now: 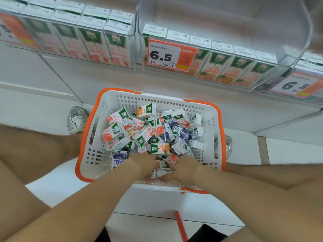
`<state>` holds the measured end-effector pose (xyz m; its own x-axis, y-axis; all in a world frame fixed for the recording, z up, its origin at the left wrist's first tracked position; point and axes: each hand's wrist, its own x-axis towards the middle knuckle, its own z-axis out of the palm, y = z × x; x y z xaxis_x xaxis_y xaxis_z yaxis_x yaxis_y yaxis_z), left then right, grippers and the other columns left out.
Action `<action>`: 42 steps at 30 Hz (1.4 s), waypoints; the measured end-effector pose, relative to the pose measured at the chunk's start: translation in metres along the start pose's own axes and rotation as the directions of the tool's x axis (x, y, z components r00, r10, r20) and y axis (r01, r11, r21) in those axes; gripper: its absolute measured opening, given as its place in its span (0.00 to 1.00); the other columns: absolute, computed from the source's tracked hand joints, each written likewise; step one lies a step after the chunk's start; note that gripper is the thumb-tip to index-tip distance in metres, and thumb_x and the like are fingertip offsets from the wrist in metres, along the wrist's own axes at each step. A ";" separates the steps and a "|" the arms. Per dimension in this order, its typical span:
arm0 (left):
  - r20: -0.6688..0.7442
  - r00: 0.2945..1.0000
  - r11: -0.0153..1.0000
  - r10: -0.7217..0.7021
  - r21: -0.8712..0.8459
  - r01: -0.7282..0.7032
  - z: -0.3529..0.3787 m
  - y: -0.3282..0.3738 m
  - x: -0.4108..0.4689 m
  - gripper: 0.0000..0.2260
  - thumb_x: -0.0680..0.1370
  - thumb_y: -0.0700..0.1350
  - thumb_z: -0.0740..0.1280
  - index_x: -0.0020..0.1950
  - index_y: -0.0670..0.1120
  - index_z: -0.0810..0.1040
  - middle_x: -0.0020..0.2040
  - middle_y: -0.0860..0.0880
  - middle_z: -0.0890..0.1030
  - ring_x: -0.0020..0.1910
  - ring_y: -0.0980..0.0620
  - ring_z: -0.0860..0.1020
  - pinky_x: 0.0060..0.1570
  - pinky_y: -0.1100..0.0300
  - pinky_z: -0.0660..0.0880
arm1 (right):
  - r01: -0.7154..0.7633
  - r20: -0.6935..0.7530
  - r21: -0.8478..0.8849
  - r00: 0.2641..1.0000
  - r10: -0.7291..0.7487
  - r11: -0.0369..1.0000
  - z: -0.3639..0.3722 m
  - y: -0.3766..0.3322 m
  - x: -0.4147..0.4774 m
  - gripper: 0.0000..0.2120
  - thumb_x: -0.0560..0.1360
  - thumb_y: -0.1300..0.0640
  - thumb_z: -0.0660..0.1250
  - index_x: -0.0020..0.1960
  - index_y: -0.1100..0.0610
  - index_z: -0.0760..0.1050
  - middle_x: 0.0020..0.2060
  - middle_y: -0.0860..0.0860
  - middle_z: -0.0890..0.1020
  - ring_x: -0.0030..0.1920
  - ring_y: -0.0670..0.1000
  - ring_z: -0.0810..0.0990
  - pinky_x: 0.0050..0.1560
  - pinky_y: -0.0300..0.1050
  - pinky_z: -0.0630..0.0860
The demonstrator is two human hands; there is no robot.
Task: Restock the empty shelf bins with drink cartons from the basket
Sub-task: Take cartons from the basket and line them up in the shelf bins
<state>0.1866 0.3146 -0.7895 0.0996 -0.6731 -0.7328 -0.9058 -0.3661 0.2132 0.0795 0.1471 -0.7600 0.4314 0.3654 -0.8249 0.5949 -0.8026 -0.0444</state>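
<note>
Juice cartons point(145, 135) are lying jumbled in the orange-rimmed basket point(162, 100), likely light, stiff boxes best taken across flat sides. Left hand point(144, 162) and right hand point(185, 167) are digging among them by the near wall; their fingers are buried, so the grip cannot be told. The clear middle bin point(262, 20) is leaving open room behind its front row.

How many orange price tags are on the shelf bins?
3: left price tag, partly cut off; middle price tag; right price tag. More may lie out of frame.
</note>
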 end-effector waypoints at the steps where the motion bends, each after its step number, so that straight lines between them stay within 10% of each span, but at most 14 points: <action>1: -0.009 1.000 1.000 0.003 -0.031 -0.004 -0.003 -0.003 0.000 0.23 0.80 0.37 0.69 0.74 0.51 0.73 0.68 0.45 0.74 0.67 0.40 0.76 0.62 0.42 0.78 | -0.009 -0.043 -0.004 0.999 0.009 1.000 0.001 0.003 0.001 0.31 0.85 0.56 0.60 0.81 0.36 0.52 0.68 0.60 0.74 0.63 0.64 0.78 0.58 0.61 0.77; 11: -0.186 0.981 0.993 -0.051 -0.111 0.031 -0.009 -0.009 -0.003 0.22 0.77 0.29 0.68 0.68 0.42 0.69 0.59 0.42 0.76 0.52 0.42 0.80 0.44 0.50 0.75 | -0.172 -0.210 0.294 0.948 0.239 0.940 0.001 0.008 0.000 0.18 0.82 0.68 0.62 0.70 0.60 0.69 0.57 0.58 0.80 0.56 0.61 0.80 0.43 0.54 0.74; 18: -0.184 0.978 0.974 -0.099 -0.219 0.057 0.005 -0.012 0.001 0.13 0.83 0.44 0.66 0.67 0.44 0.74 0.70 0.42 0.70 0.62 0.44 0.77 0.60 0.51 0.76 | -0.158 -0.212 0.335 0.948 0.237 0.929 0.006 0.010 0.001 0.25 0.76 0.71 0.65 0.71 0.56 0.66 0.52 0.58 0.79 0.41 0.59 0.79 0.35 0.53 0.76; 25: -0.101 0.980 0.880 -0.171 -0.462 0.106 0.003 -0.008 0.001 0.13 0.82 0.47 0.70 0.63 0.46 0.71 0.59 0.43 0.78 0.54 0.43 0.78 0.54 0.49 0.77 | -0.100 -0.111 0.242 0.985 0.129 0.965 0.024 0.000 0.014 0.45 0.80 0.63 0.67 0.84 0.42 0.42 0.80 0.56 0.60 0.77 0.64 0.64 0.64 0.63 0.75; 31: -0.199 0.940 0.736 -0.276 -0.673 0.074 -0.011 -0.024 -0.011 0.16 0.70 0.38 0.77 0.50 0.52 0.76 0.55 0.50 0.74 0.54 0.46 0.77 0.50 0.54 0.77 | -0.082 -0.133 0.038 0.987 0.087 0.996 0.010 0.004 0.021 0.31 0.84 0.56 0.63 0.83 0.46 0.53 0.77 0.57 0.66 0.72 0.61 0.70 0.61 0.59 0.74; 37: -0.145 0.945 0.865 -0.292 -0.462 0.196 -0.020 -0.035 -0.025 0.33 0.69 0.37 0.79 0.73 0.47 0.73 0.67 0.45 0.73 0.64 0.45 0.74 0.60 0.56 0.76 | 0.000 -0.178 -0.005 0.984 -0.001 1.000 -0.008 -0.009 0.036 0.19 0.85 0.59 0.59 0.75 0.55 0.70 0.71 0.54 0.75 0.65 0.59 0.77 0.60 0.58 0.76; 42: -0.161 0.953 0.941 -0.256 -0.266 0.208 -0.008 -0.036 -0.035 0.26 0.71 0.36 0.74 0.69 0.47 0.77 0.65 0.45 0.74 0.65 0.44 0.70 0.65 0.50 0.74 | 0.045 -0.157 -0.004 0.987 -0.045 0.999 -0.022 0.000 0.035 0.19 0.80 0.67 0.64 0.69 0.55 0.71 0.55 0.56 0.81 0.49 0.59 0.83 0.46 0.55 0.81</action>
<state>0.2188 0.3463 -0.7660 0.3936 -0.6513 -0.6488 -0.7225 -0.6555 0.2197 0.1091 0.1706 -0.7763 0.5054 0.4704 -0.7234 0.6164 -0.7835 -0.0788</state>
